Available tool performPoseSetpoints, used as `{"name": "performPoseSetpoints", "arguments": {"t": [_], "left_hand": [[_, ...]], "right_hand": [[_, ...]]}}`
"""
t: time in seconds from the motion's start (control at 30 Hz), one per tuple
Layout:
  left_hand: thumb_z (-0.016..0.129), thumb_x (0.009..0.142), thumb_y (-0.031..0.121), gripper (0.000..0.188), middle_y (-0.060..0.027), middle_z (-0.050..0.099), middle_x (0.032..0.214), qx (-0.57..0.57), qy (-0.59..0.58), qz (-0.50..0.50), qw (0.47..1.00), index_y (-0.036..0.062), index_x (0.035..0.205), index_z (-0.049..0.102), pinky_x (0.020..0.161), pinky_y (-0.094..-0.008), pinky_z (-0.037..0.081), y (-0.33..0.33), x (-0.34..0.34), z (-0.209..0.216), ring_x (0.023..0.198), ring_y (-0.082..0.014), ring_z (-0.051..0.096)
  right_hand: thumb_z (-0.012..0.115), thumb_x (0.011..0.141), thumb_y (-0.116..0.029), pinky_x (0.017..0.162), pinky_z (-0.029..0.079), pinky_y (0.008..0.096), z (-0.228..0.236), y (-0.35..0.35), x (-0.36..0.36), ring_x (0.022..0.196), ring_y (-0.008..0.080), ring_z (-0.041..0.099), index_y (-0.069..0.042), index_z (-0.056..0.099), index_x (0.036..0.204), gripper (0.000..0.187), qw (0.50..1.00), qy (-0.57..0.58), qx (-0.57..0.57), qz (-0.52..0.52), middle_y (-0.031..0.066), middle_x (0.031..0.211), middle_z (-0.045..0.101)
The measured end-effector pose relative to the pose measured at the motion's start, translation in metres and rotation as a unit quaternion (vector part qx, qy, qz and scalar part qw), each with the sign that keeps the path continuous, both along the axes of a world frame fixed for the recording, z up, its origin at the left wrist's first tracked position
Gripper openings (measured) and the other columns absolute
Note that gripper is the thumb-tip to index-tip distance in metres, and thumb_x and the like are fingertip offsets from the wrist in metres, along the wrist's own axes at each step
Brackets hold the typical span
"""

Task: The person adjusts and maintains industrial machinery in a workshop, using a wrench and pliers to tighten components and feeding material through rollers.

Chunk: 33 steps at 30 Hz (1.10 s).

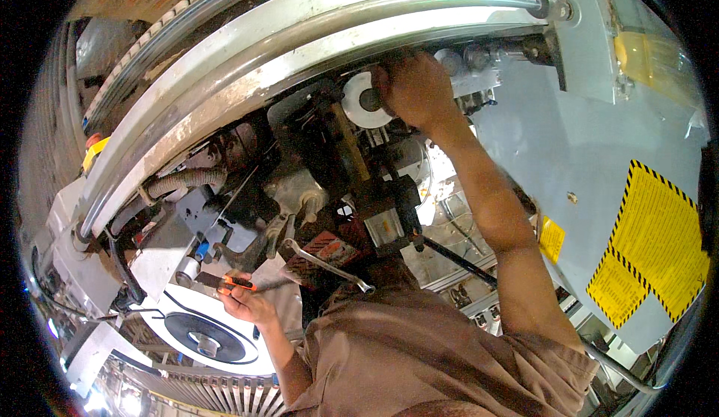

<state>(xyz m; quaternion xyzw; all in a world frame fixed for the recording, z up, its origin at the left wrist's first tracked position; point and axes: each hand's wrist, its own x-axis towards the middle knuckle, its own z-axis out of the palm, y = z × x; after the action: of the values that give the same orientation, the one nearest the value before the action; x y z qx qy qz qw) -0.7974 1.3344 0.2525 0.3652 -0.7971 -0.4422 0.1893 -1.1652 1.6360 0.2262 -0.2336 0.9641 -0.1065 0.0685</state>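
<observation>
Beside pale beam (307,10), right hand (417,90) part-hiding white disc (355,105); wrench (328,268) apart.

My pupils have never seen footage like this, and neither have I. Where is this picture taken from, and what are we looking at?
There is no robot here: these are a person's two bare hands. The camera sits on the person's head and looks down; its wide fisheye lens bends straight edges.

Before the person is a large machine with its inner parts exposed. The left hand holds an orange-and-black tool. The right hand is up at a white disc; its fingertips are partly hidden, so its grip is unclear.

A silver wrench shows among the parts. Yellow notices with striped borders sit on the grey panel at right.
</observation>
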Motion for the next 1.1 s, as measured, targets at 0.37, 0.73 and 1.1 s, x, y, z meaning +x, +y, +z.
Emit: {"name": "performPoseSetpoints", "arguments": {"t": [0.37, 0.73, 1.1], "left_hand": [[0.047, 0.1, 0.065, 0.061, -0.0049, 0.06, 0.083, 0.015, 0.013, 0.018, 1.0, 0.0051, 0.106, 0.054, 0.063, -0.0256, 0.039, 0.003, 0.0, 0.005, 0.073, -0.0125, 0.052], [0.042, 0.104, 0.06, 0.059, -0.0045, 0.061, 0.08, -0.025, 0.017, 0.008, 1.0, 0.0031, 0.095, 0.054, 0.057, -0.026, 0.036, 0.004, -0.005, 0.015, 0.066, -0.0107, 0.047], [0.048, 0.105, 0.054, 0.053, -0.007, 0.064, 0.083, 0.01, 0.035, 0.013, 0.999, 0.0016, 0.107, 0.055, 0.06, -0.0248, 0.038, -0.001, 0.007, 0.009, 0.068, -0.0105, 0.05]], "right_hand": [[0.052, 0.101, -0.035, 0.081, 0.055, 0.0552, 0.008, 0.013, -0.012, 0.093, 0.043, 0.068, -0.005, 0.068, 0.111, 0.035, 0.996, -0.079, 0.031, 0.038, 0.0226, 0.1, 0.07], [0.06, 0.094, -0.031, 0.092, 0.052, 0.0518, 0.014, 0.024, -0.001, 0.115, 0.0365, 0.059, -0.008, 0.065, 0.119, 0.034, 0.991, -0.01, 0.081, 0.106, 0.0144, 0.117, 0.063], [0.063, 0.094, -0.021, 0.089, 0.054, 0.0455, 0.023, 0.053, 0.016, 0.096, 0.0346, 0.067, -0.01, 0.065, 0.112, 0.021, 0.987, 0.137, -0.013, 0.086, 0.0115, 0.098, 0.071]]}}
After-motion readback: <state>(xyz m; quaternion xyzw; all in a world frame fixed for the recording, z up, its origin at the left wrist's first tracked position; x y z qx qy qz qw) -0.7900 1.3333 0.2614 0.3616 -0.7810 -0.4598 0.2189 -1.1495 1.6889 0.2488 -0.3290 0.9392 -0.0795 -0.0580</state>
